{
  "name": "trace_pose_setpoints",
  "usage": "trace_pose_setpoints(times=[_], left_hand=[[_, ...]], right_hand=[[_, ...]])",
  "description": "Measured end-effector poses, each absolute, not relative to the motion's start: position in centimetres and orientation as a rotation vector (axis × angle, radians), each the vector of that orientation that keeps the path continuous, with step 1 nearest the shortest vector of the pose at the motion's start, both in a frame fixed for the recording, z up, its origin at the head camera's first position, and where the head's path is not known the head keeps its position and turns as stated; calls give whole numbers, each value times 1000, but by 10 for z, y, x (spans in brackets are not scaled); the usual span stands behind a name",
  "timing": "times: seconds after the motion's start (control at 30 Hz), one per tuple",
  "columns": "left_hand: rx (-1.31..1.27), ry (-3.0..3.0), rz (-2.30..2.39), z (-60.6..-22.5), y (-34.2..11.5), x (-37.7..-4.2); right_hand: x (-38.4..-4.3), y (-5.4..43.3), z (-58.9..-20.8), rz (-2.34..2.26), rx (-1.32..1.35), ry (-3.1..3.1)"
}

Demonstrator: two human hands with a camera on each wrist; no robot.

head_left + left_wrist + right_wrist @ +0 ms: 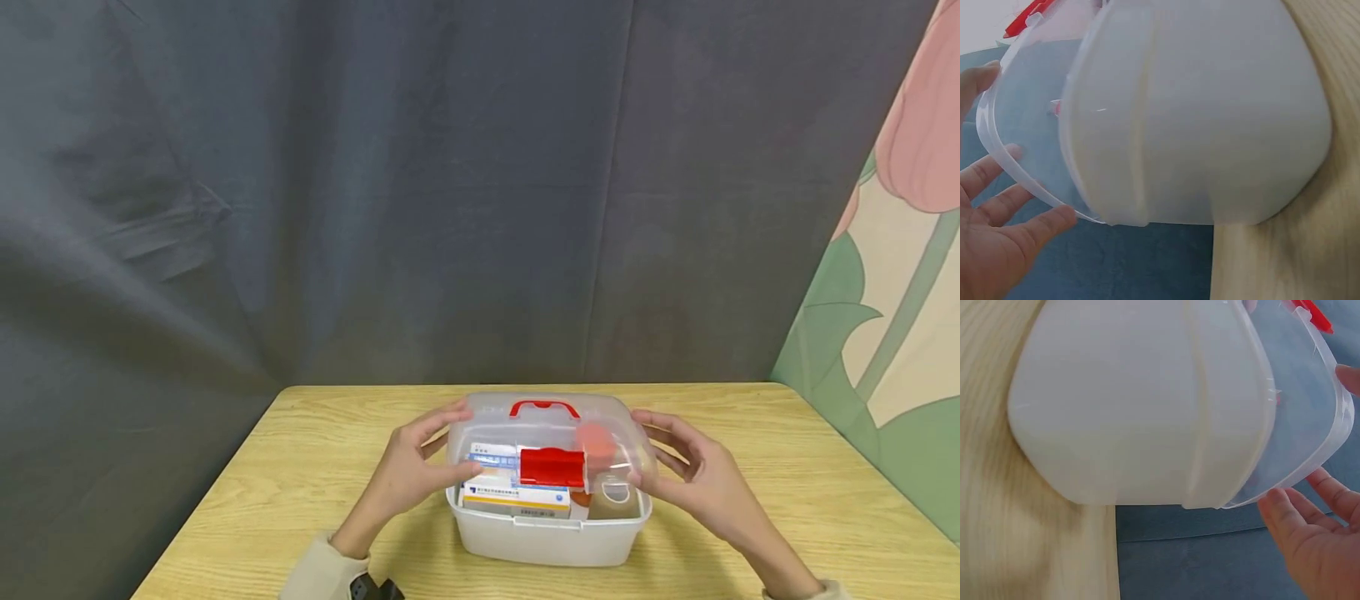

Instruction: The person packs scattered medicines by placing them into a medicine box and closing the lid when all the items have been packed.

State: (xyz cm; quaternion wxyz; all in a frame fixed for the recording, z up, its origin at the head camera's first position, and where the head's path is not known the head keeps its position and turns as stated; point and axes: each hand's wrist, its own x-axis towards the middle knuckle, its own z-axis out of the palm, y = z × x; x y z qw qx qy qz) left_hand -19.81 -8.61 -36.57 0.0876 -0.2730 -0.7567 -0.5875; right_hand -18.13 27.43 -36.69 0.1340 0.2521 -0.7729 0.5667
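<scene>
A white plastic box stands on the table, its clear lid tilted up at the front and joined at the back. My left hand holds the lid's left side, thumb at the front edge and fingers along the side. On the opposite side my right hand holds the lid likewise. The lid carries a red latch and a red handle. Inside lie medicine cartons and a round orange-red item, seen through the lid. Both wrist views show the gap between lid and box.
The light wooden table reaches back to a dark grey curtain. To the right is a wall panel with a flower pattern. A black strap device sits at the left sleeve.
</scene>
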Motion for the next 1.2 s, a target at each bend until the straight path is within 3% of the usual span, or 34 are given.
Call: trace_pose_setpoints(times=[0.33, 0.77, 1.2], left_hand=[[-856, -2285, -1625, -378, -81, -198], [-920, -2304, -1535, -355, -76, -186], [-912, -2242, -1561, -392, -80, -207]], right_hand=[[-183, 276, -383, 1624, 743, -2223], [-189, 274, -393, 1623, 759, -2164], [-185, 270, -397, 1662, 768, -2108]])
